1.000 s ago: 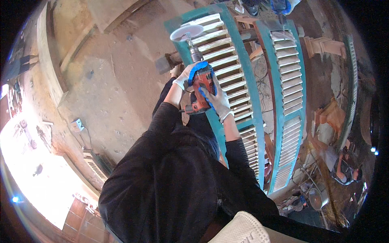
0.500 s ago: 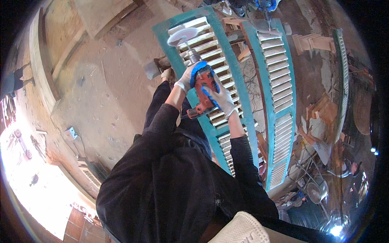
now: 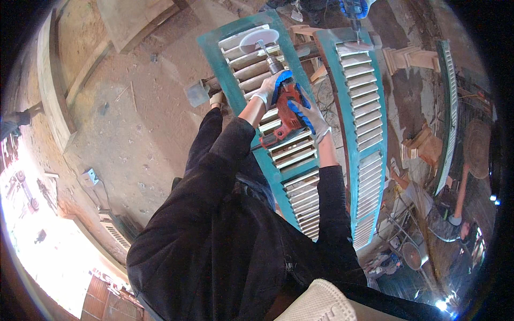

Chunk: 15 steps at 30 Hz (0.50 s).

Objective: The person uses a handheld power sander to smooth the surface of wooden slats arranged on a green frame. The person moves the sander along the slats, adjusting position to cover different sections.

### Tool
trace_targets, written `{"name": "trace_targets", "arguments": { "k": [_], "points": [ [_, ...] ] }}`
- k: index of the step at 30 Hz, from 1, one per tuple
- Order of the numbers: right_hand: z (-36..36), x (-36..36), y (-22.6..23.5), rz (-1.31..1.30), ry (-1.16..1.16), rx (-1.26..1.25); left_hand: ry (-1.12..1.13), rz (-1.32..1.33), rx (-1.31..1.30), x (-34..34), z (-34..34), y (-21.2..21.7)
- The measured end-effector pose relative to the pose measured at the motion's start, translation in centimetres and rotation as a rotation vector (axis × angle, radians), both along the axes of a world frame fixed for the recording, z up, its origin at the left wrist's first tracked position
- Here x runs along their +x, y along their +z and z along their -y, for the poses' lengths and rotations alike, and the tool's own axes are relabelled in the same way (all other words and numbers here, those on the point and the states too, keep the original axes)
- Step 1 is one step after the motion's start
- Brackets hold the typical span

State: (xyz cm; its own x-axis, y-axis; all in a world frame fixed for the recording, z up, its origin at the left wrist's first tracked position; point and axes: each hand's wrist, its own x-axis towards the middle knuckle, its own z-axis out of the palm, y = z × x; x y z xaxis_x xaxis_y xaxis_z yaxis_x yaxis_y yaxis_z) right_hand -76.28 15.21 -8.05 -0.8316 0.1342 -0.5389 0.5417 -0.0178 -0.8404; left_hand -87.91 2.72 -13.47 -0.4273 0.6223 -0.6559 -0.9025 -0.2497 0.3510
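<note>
My left hand [image 3: 271, 88], in a white and blue work glove, is closed around the front of a red power drill [image 3: 289, 115]. My right hand [image 3: 315, 121], gloved the same way, grips the drill's rear and handle side. From its chuck extends a shaft with a round sanding disc [image 3: 259, 41], blurred as if spinning. The disc is over the upper slats of a teal louvered shutter [image 3: 297, 63]; whether it touches them I cannot tell. Bare wood tones show on the slats.
A second teal shutter [image 3: 342, 101] lies to the right, with a co-worker's blue-gloved hand [image 3: 357, 8] on another drill at its far end. Beyond it are wooden blocks [image 3: 415, 58] and a narrow third shutter [image 3: 451, 101]. Long timbers [image 3: 53, 91] lie left; a small blue box [image 3: 90, 177] has a cord.
Both hands and the drill have shifted right. The disc has moved right and slightly away from me, from the shutter's left edge to over its slats.
</note>
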Motion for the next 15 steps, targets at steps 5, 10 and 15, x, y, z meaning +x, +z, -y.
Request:
{"name": "trace_targets", "arguments": {
  "k": [5,10,15],
  "points": [
    [-0.9,-0.1,0.2,0.02,-0.018,0.021,0.023,-0.005,0.068,-0.6,-1.1,-0.2],
    [-0.2,0.5,1.9,0.018,-0.167,-0.143,-0.123,-0.122,-0.161,-1.1,-2.8,0.6],
    [-2.0,2.3,-0.9,-0.001,-0.054,0.071,-0.042,-0.062,-0.009,0.9,-1.7,1.1]
  ]
}}
